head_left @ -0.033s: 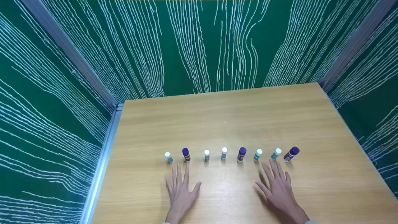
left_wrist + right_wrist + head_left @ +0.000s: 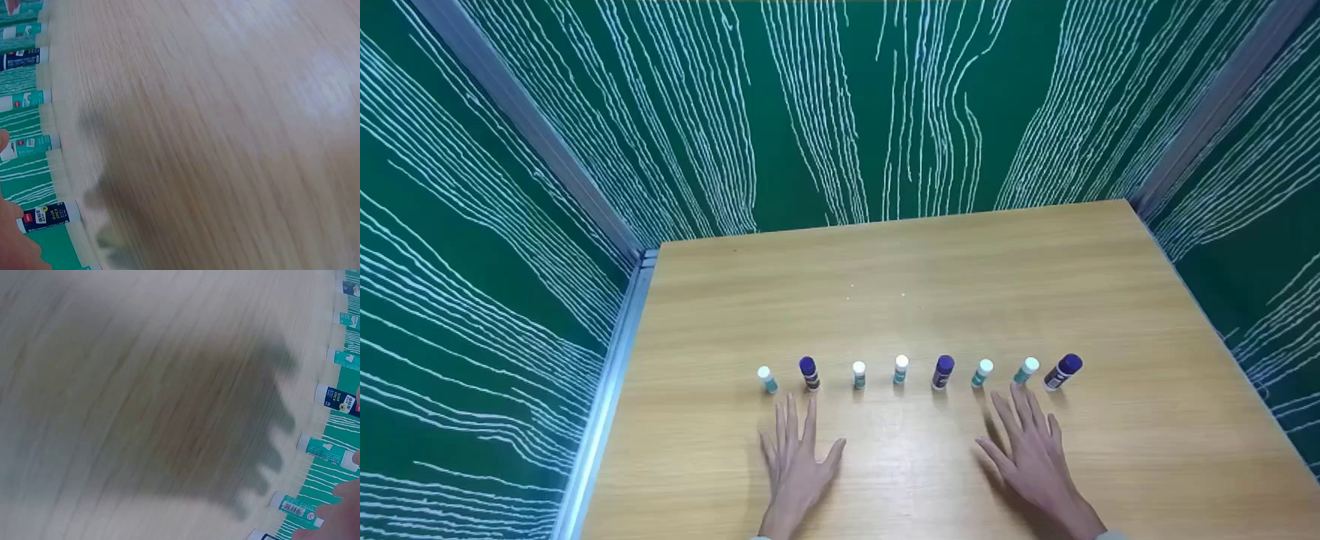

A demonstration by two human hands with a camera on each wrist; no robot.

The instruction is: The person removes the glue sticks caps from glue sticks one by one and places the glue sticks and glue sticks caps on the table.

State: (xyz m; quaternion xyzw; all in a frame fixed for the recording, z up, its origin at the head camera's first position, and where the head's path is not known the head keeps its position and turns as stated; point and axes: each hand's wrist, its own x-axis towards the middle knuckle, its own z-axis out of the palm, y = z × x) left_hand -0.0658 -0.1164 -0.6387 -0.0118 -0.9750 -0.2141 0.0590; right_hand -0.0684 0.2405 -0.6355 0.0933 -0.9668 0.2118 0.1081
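Observation:
Several glue sticks stand upright in a row across the table. The dark blue ones include one at left (image 2: 809,373), a dark glue stick in the middle (image 2: 942,372) and a dark glue stick at the right end (image 2: 1063,373). Smaller teal glue sticks with white caps stand among them, such as the leftmost one (image 2: 767,379). My left hand (image 2: 799,465) is spread, fingers straight, just in front of the left end. With fingers also spread, my right hand (image 2: 1031,457) has its fingertips right at the base of a teal glue stick (image 2: 1025,370). Neither hand holds anything.
The wooden table (image 2: 900,270) is bounded by green walls (image 2: 877,112) with wavy white lines behind and at both sides. Metal frame edges (image 2: 607,390) run along its left side. Tiny white specks lie on the tabletop behind the row.

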